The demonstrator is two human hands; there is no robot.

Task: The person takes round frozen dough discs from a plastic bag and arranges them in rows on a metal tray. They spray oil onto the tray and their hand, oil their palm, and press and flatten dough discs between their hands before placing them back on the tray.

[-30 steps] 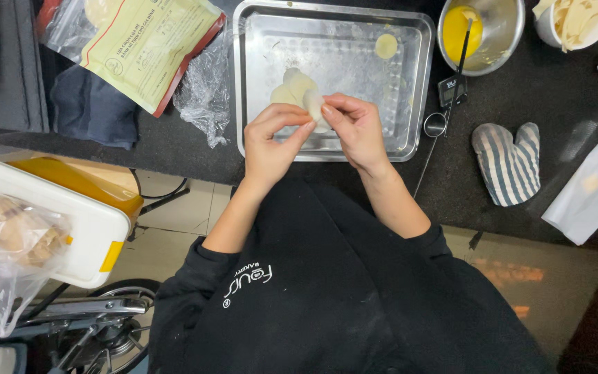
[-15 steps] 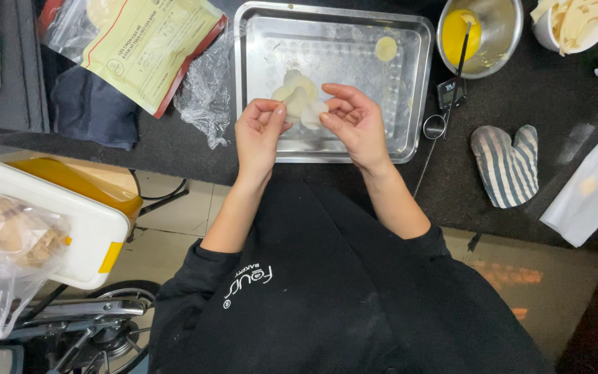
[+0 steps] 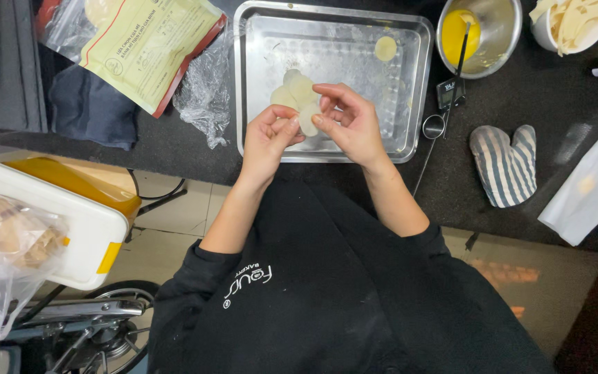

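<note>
Both of my hands are over a shiny metal tray on the dark counter. My left hand and my right hand pinch a cluster of thin, pale round dough pieces from either side, just above the tray's near half. The pieces overlap one another. One more small round dough disc lies alone near the tray's far right corner.
A metal bowl of yellow liquid with a dark utensil stands right of the tray, a white container of dough scraps beyond it. A striped oven mitt, a white cloth, a yellow printed bag and crumpled plastic lie around. A white-lidded box sits lower left.
My hands have drawn slightly apart and lifted the overlapping dough pieces farther into the tray; the left fingers now pinch the near edge.
</note>
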